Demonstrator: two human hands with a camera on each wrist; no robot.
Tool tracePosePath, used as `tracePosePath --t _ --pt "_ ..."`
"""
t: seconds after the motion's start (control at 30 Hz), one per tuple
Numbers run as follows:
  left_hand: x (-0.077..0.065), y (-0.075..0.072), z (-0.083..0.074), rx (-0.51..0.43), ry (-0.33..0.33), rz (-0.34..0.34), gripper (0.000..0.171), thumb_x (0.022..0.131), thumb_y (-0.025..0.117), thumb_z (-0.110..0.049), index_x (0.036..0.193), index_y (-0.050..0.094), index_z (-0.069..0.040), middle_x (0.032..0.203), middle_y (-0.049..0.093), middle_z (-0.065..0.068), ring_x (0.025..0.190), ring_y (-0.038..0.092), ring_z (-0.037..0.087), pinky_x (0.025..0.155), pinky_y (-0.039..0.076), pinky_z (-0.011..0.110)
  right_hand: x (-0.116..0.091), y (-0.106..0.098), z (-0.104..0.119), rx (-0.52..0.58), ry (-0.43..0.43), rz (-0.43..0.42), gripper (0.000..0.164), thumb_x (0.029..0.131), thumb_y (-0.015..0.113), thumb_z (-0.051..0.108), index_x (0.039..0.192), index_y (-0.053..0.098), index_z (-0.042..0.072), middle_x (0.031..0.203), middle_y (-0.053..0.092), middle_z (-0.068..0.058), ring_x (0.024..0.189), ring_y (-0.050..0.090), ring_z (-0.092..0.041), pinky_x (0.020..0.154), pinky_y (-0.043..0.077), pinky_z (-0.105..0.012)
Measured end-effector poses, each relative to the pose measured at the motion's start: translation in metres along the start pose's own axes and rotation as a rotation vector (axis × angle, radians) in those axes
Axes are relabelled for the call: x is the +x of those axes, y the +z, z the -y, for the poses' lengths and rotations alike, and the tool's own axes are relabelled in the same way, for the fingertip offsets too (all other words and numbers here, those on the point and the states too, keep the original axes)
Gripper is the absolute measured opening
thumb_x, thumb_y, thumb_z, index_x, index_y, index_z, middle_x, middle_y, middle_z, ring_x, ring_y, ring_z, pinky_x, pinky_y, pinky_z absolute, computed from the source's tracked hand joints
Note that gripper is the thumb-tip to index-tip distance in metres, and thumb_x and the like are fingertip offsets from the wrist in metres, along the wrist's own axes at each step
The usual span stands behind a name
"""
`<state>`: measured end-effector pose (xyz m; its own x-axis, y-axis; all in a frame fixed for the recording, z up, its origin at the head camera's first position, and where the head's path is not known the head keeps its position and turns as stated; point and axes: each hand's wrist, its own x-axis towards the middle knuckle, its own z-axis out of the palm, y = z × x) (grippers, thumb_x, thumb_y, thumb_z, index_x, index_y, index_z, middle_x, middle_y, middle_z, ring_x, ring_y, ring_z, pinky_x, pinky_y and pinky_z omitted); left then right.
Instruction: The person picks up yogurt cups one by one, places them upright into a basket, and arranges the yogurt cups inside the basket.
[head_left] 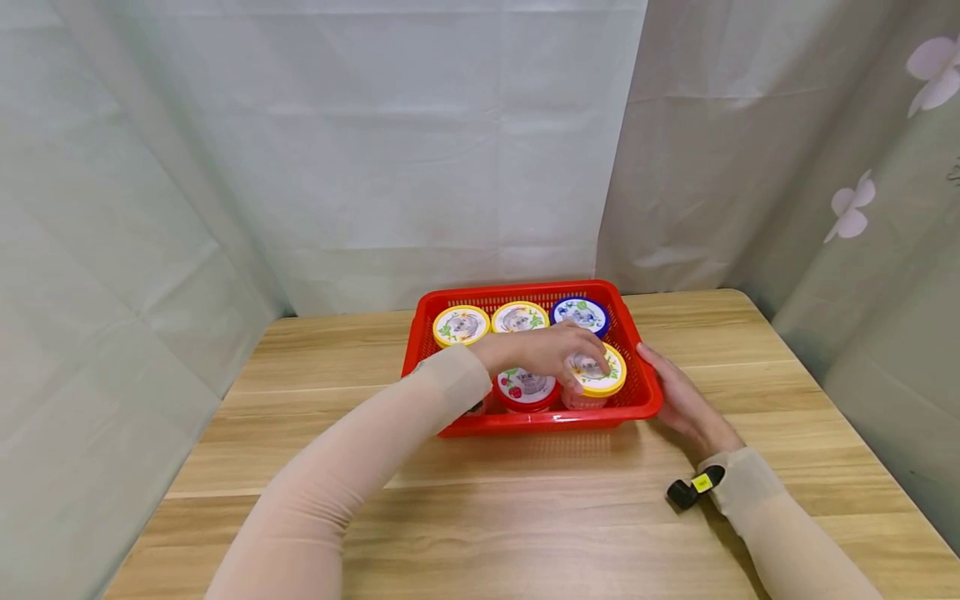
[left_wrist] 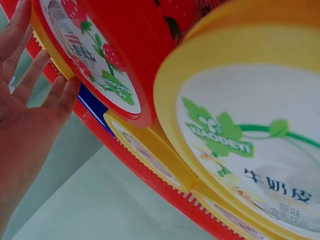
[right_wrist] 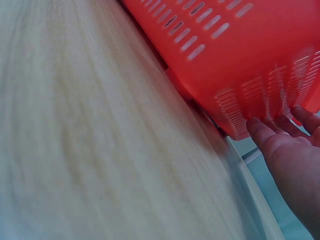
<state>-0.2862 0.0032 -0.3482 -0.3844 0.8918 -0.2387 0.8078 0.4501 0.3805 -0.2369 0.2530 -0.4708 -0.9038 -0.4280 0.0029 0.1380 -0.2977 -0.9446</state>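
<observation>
A red plastic basket (head_left: 547, 422) holds several lidded cups. My left hand (head_left: 551, 348) reaches across it and grips the yellow-lidded cup (head_left: 603, 379) at the front right, fingers over its lid. Beside that cup stands a red-lidded cup (head_left: 527, 392), partly under the hand. In the left wrist view, another yellow-lidded cup (left_wrist: 250, 130) looms close; my sleeve largely hides it in the head view. My right hand (head_left: 686, 400) holds the basket's right side, thumb at the rim. Its fingers (right_wrist: 260, 131) rest against the slotted side wall in the right wrist view.
Along the back row are two yellow-lidded cups (head_left: 461, 325) and a blue-lidded cup (head_left: 580, 315). The basket stands on a wooden table (head_left: 525, 517), near its back edge. Pale curtains (head_left: 390, 150) hang behind and at both sides.
</observation>
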Motion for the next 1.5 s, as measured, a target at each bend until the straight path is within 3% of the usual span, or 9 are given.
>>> tracePosePath --t 0.2,0.63,1.13,1.5 --pt "-0.0001 -0.0001 0.0001 0.006 0.001 0.001 0.049 0.093 0.079 -0.025 0.140 0.066 -0.022 0.156 0.049 0.003 0.148 0.034 0.021 0.126 0.017 0.040 -0.0005 -0.0003 0.0000 0.004 -0.001 0.005 0.041 0.113 0.034 0.045 0.141 0.046 0.017 0.121 0.069 0.004 0.108 0.068 -0.011 0.091 0.059 -0.032" --pt "-0.0050 0.0022 0.0025 -0.027 -0.003 0.025 0.065 0.087 0.086 -0.025 0.146 0.060 -0.024 0.162 0.039 0.002 0.152 0.026 0.028 0.125 0.025 0.047 -0.0003 0.0002 0.0005 -0.001 0.012 -0.001 0.042 0.113 0.034 0.046 0.141 0.047 0.017 0.121 0.069 0.004 0.107 0.069 -0.011 0.090 0.059 -0.032" --pt "-0.0039 0.0023 0.0025 0.041 0.007 -0.020 0.054 0.091 0.082 -0.022 0.142 0.064 -0.024 0.157 0.045 0.002 0.147 0.032 0.025 0.124 0.026 0.040 -0.0007 0.0007 0.0014 -0.023 0.007 -0.004 0.038 0.113 0.034 0.046 0.137 0.050 0.021 0.121 0.069 0.004 0.106 0.069 -0.011 0.089 0.059 -0.032" --pt "-0.0014 0.0030 0.0027 0.016 -0.008 -0.033 0.052 0.090 0.084 -0.019 0.138 0.065 -0.024 0.155 0.046 0.000 0.147 0.032 0.024 0.124 0.026 0.039 -0.0014 0.0013 0.0015 -0.015 0.010 -0.014 0.039 0.113 0.034 0.045 0.139 0.047 0.019 0.120 0.069 0.004 0.107 0.068 -0.011 0.090 0.059 -0.032"
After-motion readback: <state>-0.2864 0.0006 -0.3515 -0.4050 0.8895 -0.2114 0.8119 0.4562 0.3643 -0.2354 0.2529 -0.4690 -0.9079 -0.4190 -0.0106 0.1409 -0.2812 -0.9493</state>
